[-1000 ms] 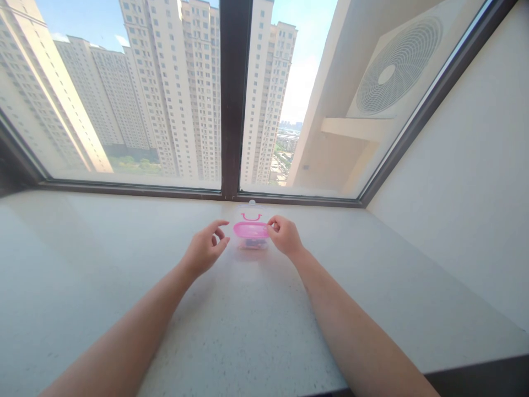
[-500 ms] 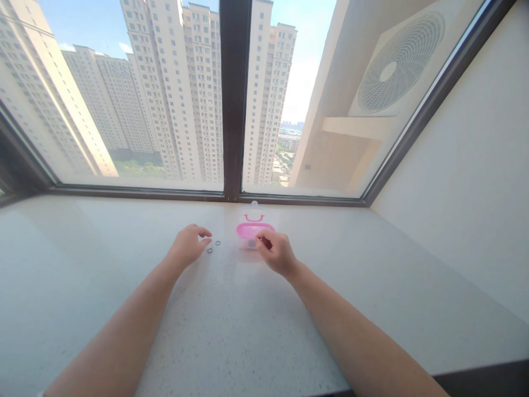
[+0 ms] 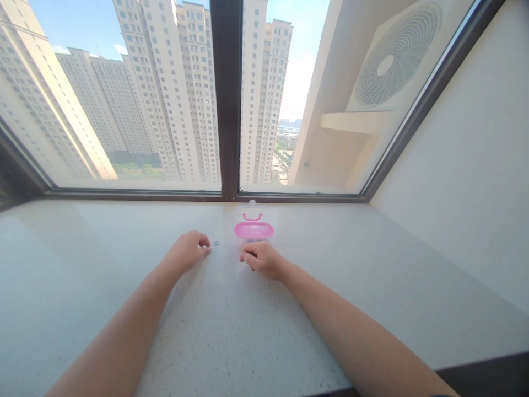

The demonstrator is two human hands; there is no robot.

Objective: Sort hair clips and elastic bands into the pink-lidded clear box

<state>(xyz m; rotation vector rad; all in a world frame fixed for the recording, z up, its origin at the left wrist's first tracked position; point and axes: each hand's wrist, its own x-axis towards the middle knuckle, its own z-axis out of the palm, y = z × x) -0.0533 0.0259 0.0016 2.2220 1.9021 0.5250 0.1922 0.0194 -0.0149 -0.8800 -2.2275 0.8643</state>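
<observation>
My left hand (image 3: 192,251) is at the centre left, low over the white sill, with thumb and fingers pinched where one small ring lay; that ring is hidden by the fingertips. Just beyond them another thin dark ring (image 3: 216,243) lies flat. In front of a small clear box with a pink rim (image 3: 236,230) is my right hand (image 3: 262,260), its fingers curled in. What they hold, if anything, does not show. The box's clear lid (image 3: 252,216), with a pink handle, is up at the back. My right hand hides part of the box's lower front.
Behind the box runs the dark window frame (image 3: 229,138), with tall buildings outside. A white wall (image 3: 467,182) closes off the right side. The speckled sill (image 3: 231,342) stretches to a dark front edge at the lower right.
My right hand has come away from the box's rim, moving left and nearer to me. My left hand has shifted slightly down, and the nearer ring no longer shows. The view has shifted slightly.
</observation>
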